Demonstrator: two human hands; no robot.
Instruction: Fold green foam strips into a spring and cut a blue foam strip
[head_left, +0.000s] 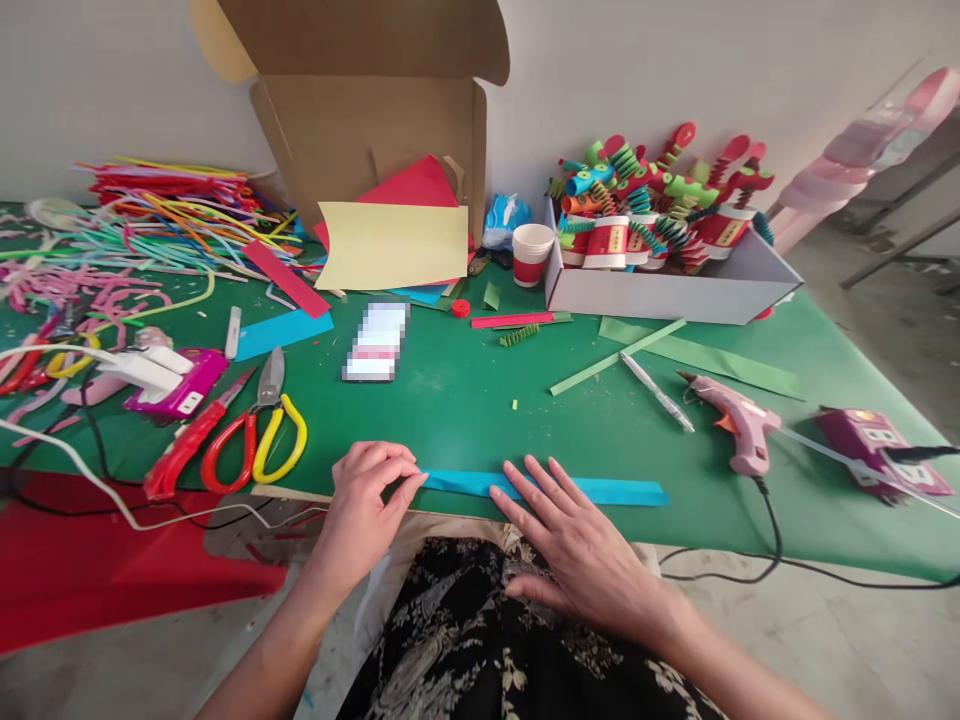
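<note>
A long blue paper strip (pixel 615 492) lies along the front edge of the green table (pixel 435 410). My left hand (pixel 373 492) pinches the strip's left end between thumb and fingers. Across its middle rests my right hand (pixel 559 525), fingers spread and stretched out flat, pressing on the paper. To the left of my left hand lie scissors (pixel 262 425) with one red and one yellow handle, beside a red-handled cutting tool (pixel 196 435). A white pen (pixel 657 392) and a pink glue gun (pixel 731 415) lie to the right of my right hand.
At the back right, a white box (pixel 667 292) holds several paper-and-cup figures next to a paper cup (pixel 532 255). A phone (pixel 377 342) lies mid-table. Behind it stands an open cardboard box (pixel 375 120) with paper sheets. Pipe cleaners (pixel 172 215), a purple power strip (pixel 180 385) and cables crowd the left.
</note>
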